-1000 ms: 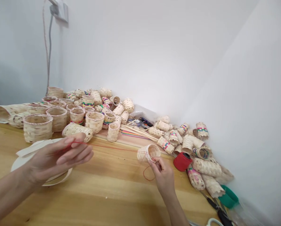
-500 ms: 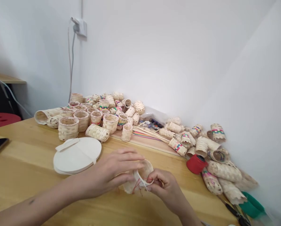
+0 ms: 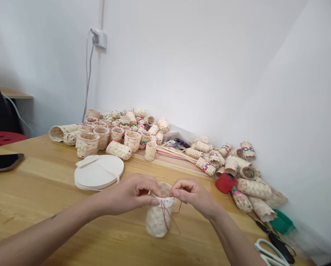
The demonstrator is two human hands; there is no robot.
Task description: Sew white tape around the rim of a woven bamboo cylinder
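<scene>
A small woven basket (image 3: 157,220) stands upright on the wooden table before me, with a white strip (image 3: 165,201) around its rim. Red thread (image 3: 165,218) hangs in loose loops down its near side. My left hand (image 3: 139,192) pinches the left side of the rim, thumb outside and fingers over the edge. At the right side of the rim, my right hand (image 3: 186,192) has thumb and forefinger pressed together on the red thread. Any needle between those fingertips is too small to make out.
Many woven baskets (image 3: 88,145) crowd the table's back. A white ribbon roll (image 3: 99,171) and phone (image 3: 4,162) lie left. To the right are a red spool (image 3: 225,183), a green roll (image 3: 282,221), black-handled scissors (image 3: 279,244) and white-handled scissors (image 3: 268,251).
The basket has gone from tilted to upright on the table. My left hand moved from lying over its side to pinching the rim. My right hand rose slightly, and the view shifted.
</scene>
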